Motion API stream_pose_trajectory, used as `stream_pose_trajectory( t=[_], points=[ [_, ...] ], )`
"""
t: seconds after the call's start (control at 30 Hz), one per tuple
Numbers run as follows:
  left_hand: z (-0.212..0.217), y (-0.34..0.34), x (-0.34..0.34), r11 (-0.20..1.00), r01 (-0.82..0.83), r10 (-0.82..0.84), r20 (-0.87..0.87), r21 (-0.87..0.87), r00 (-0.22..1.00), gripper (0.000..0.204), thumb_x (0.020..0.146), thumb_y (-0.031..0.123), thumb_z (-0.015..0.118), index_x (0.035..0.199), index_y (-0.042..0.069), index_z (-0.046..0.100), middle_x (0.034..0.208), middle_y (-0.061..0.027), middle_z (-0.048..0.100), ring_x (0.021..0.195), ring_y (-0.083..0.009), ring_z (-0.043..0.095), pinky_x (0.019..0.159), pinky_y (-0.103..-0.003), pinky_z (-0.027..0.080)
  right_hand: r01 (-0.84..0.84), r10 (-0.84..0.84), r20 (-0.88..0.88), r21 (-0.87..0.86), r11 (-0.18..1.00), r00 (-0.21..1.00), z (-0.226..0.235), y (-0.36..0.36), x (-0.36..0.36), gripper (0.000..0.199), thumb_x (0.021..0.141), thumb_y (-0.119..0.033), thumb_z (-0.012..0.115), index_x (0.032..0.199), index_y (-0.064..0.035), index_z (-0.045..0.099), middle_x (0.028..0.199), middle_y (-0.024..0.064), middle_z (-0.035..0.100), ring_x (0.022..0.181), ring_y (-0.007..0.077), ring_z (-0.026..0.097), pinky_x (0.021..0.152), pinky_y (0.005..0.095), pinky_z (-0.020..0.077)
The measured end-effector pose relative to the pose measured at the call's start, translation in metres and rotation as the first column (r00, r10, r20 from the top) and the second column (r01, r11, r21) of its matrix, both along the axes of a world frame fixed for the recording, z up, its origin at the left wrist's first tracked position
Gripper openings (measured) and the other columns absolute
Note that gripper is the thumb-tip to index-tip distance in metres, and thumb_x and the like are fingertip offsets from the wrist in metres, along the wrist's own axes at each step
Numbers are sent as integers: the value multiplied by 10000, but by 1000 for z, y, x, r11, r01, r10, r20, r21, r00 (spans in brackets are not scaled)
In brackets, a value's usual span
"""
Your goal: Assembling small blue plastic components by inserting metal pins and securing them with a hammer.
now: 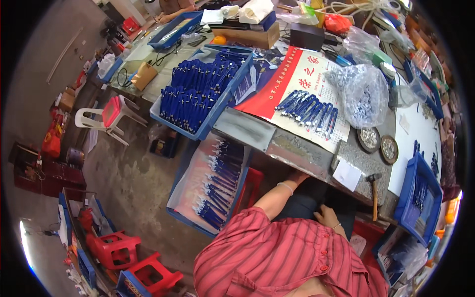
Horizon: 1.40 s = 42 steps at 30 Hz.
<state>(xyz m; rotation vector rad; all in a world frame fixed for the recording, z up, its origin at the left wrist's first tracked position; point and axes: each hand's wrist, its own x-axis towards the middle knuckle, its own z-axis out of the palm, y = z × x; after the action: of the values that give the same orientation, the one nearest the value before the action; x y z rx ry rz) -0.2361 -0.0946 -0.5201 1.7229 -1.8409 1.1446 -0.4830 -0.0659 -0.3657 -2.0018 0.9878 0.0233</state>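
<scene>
A tabletop carries a red-and-white sheet. Blue tools lie in a row on it, beyond both hands. The left hand is partly hidden at the tabletop's edge, its grip impossible to tell. The right hand, fingers bent, is by the dark trousers; whether it grips anything is unclear.

Right hand at lap, blue pieces
</scene>
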Motion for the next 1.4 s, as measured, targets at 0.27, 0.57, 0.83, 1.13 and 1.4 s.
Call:
stream_pose_trajectory(
  t=[0.27, 0.57, 0.83, 1.13, 1.4],
  points=[
    [42, 38, -25, 826, 418, 302, -924, 377, 236, 344, 886, 353, 528, 1007, 46, 623, 1028, -200, 634, 972, -380, 597, 828, -462, 466, 87, -92, -238, -30, 996, 967, -6, -14, -8, 447, 731, -308, 742, 972, 34, 585, 854, 252, 628, 817, 381, 627, 699, 431, 488],
    [255, 145, 101, 525, 770, 441, -890, 361, 117, 235, 845, 215, 632, 973, 18, 647, 918, -153, 663, 855, -258, 653, 744, -345, 507, 294, -301, 8, 184, 938, 954, -39, -46, 26, 763, 871, -399, 625, 1404, 49, 313, 1445, 231, 354, 1362, 314, 310, 1113, 334, 229],
    [370, 139, 250, 980, -29, 201, -968, 199, 149, 151, 865, 93, 621, 976, -4, 654, 785, -81, 664, 689, -132, 621, 632, -271, 492, 291, -319, -6, 428, 856, 948, -34, -64, 15, 695, 891, -375, 611, 1397, 31, 359, 1408, 160, 430, 1327, 254, 364, 1101, 324, 250],
    [352, 100, 347, 871, -69, 431, -690, 486, 581, 321, 769, 137, 699, 1084, 89, 660, 902, -133, 605, 777, -257, 605, 736, -350, 498, 346, -370, 17, 314, 884, 929, -37, -54, 18, 590, 868, -345, 643, 1313, 8, 482, 1326, 144, 521, 1246, 258, 455, 1060, 331, 308],
    [346, 86, 358, 726, -123, 558, -475, 677, 681, 395, 720, 187, 751, 1076, 70, 629, 943, -127, 573, 847, -265, 581, 771, -349, 486, 343, -381, 111, 263, 902, 918, -48, -54, 15, 576, 852, -343, 662, 1281, 9, 508, 1283, 140, 549, 1206, 258, 486, 1042, 333, 330]
  ],
)
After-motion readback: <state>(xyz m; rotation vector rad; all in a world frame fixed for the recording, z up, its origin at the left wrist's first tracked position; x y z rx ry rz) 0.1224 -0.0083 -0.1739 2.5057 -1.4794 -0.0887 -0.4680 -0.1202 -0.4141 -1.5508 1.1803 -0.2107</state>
